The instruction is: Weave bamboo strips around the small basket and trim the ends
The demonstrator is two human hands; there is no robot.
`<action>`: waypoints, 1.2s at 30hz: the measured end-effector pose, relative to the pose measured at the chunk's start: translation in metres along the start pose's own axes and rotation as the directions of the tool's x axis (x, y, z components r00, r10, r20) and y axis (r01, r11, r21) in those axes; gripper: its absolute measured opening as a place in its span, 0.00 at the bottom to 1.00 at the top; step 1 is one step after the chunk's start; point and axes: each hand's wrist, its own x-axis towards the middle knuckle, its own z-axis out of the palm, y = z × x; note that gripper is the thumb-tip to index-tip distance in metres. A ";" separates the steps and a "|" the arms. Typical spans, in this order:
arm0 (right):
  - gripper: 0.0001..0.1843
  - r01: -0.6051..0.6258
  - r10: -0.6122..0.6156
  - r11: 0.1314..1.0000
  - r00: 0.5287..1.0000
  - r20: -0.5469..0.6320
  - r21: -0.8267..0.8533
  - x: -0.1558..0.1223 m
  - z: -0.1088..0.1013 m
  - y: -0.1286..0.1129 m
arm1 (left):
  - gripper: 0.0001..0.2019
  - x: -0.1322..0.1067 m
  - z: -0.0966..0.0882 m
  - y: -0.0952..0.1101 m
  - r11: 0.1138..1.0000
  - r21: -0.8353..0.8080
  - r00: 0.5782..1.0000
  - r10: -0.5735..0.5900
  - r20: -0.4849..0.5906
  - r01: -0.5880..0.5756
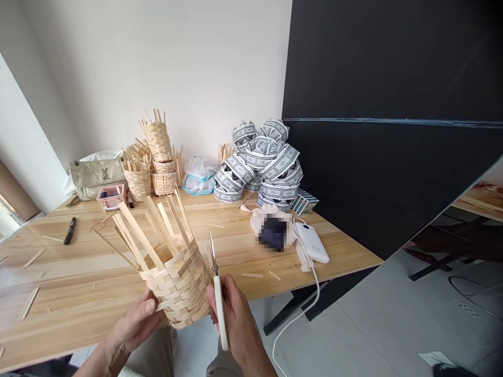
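Observation:
A woven wood-strip basket [178,290] is tilted over the table's front edge, with long loose strips sticking up from its rim. My left hand [137,319] grips it low on the left side, thumb outside and the other fingers partly hidden behind and below. My right hand [233,314] is closed around white-handled scissors [220,314], whose blades point up beside the basket. Fingertips of that same hand touch or nearly touch the basket's right side. The scissor blades look closed or nearly so.
Several similar baskets [157,141] stand at the back, near a beige bag [100,178] and pink box [112,198]. Patterned woven pieces [261,162] are piled right of them. A white power bank [312,242] trails a cable. A black marker [69,231] and wood scraps lie on the table [110,298].

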 end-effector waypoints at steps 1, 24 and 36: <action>0.18 -0.012 0.012 1.000 0.999 0.046 -0.013 0.000 -0.001 -0.002 | 0.23 -0.001 -0.002 0.000 1.000 -0.020 1.000 -0.023 -0.016 0.023; 0.07 0.286 -0.290 0.714 0.952 0.101 -0.639 -0.013 -0.002 0.015 | 0.36 0.004 0.002 0.000 0.989 0.079 0.925 0.145 -0.351 -0.125; 0.07 0.146 -0.102 0.810 0.989 0.108 -0.568 -0.013 -0.005 -0.004 | 0.36 0.002 -0.002 0.003 0.962 0.272 0.972 0.030 -0.233 0.036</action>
